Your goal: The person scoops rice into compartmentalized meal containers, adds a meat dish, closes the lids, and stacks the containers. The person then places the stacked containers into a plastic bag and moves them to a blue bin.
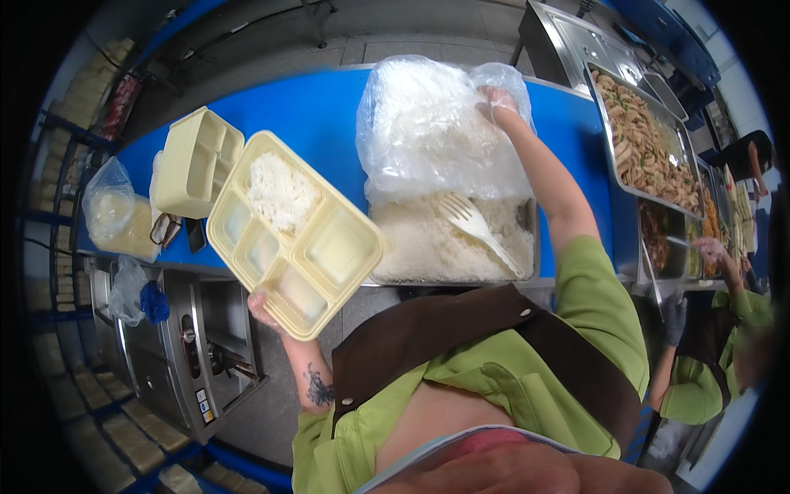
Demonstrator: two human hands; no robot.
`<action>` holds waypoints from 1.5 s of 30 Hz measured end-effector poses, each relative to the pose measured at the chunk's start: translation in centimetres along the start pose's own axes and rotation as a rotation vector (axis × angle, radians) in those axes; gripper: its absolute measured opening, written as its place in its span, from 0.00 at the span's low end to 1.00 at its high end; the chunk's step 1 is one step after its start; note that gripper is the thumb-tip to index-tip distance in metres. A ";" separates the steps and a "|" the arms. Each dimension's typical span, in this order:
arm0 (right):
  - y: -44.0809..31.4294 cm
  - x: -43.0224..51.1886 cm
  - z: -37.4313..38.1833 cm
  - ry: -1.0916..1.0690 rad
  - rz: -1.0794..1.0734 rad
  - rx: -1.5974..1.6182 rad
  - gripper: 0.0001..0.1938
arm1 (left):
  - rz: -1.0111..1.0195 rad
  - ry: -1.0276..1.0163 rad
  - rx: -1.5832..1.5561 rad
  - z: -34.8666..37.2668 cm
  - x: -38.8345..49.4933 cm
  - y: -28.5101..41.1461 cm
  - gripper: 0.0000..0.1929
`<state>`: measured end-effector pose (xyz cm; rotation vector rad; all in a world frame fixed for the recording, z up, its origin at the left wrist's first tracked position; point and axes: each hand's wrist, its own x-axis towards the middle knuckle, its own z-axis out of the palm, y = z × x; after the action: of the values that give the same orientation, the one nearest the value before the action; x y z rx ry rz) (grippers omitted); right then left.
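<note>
My left hand [265, 310], in a clear glove, grips the lower corner of a pale yellow compartment meal tray [296, 244]. Cooked white rice [282, 192] fills much of the tray's upper compartment; the others hold no food. Over at the far side, my gloved right hand [498, 104] holds a clear plastic sheet [426, 123], its fingers partly hidden by the folds. The sheet covers the far part of a metal pan [536, 247] of rice [413, 241]. On the uncovered rice lies a white slotted serving spoon [472, 225].
Stacked meal trays [185, 167], a phone [195, 236] and a plastic bag [117, 210] sit left on the blue table [296, 105]. A pan of cooked meat [648, 139] stands right. Beyond it, a co-worker's gloved hand [710, 248] is over food pans.
</note>
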<state>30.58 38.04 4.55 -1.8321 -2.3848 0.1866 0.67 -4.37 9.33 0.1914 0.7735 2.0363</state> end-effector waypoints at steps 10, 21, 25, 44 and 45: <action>-1.1 3.8 3.2 -0.134 -0.326 0.003 0.15 | 0.069 0.161 0.059 -2.3 -2.3 1.0 0.39; -1.9 2.3 -1.4 0.127 -0.254 0.016 0.07 | 0.019 0.044 0.007 0.4 0.5 -0.2 0.41; -2.0 -0.3 -2.2 0.189 -0.407 0.176 0.07 | 0.014 -0.044 -0.026 1.0 0.6 -0.5 0.40; 2.3 -9.6 0.0 -0.160 -0.252 -0.290 0.27 | 0.001 0.050 0.113 1.9 2.5 -2.4 0.39; 2.2 -10.9 -0.5 -0.151 -0.217 -0.258 0.26 | -0.011 0.020 0.085 2.4 2.8 -2.7 0.38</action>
<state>35.52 28.06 4.33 -1.6906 -2.8067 -0.0068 2.04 -0.02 9.15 0.2151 0.8729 1.9993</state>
